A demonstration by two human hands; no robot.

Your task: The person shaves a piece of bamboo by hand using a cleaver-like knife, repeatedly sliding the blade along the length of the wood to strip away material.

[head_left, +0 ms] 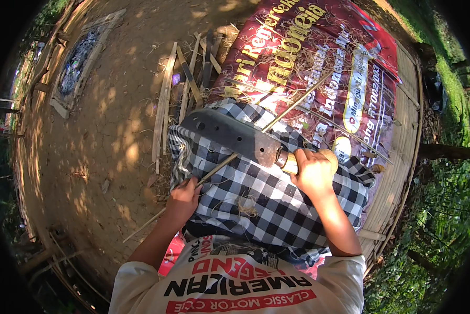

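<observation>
Left hand: fingers of the left hand point(184, 198) closed around the thin strip point(219, 168), at the near left edge of the cloth
Right hand: the right hand point(313, 170) wrapped around the wooden handle point(290, 163) of the big knife, to the right and farther off than the left hand
Big knife: its broad dark blade point(229, 137) lies across the cloth, tip to the far left, with a row of round marks along it
Thin strip: slants from near left to far right, passing beneath the blade and out over the banner
Checked cloth: black-and-white cloth point(266, 201) spread over the lap, with a few curled shavings point(248, 205) on it
Far side: maroon banner point(318, 57) strewn with more shavings, on a bamboo platform point(402, 141) whose slats show at right
Far left: cut wooden pieces point(164, 107) on the bare earth point(114, 120); beyond them, a framed ash bed point(81, 60)
</observation>
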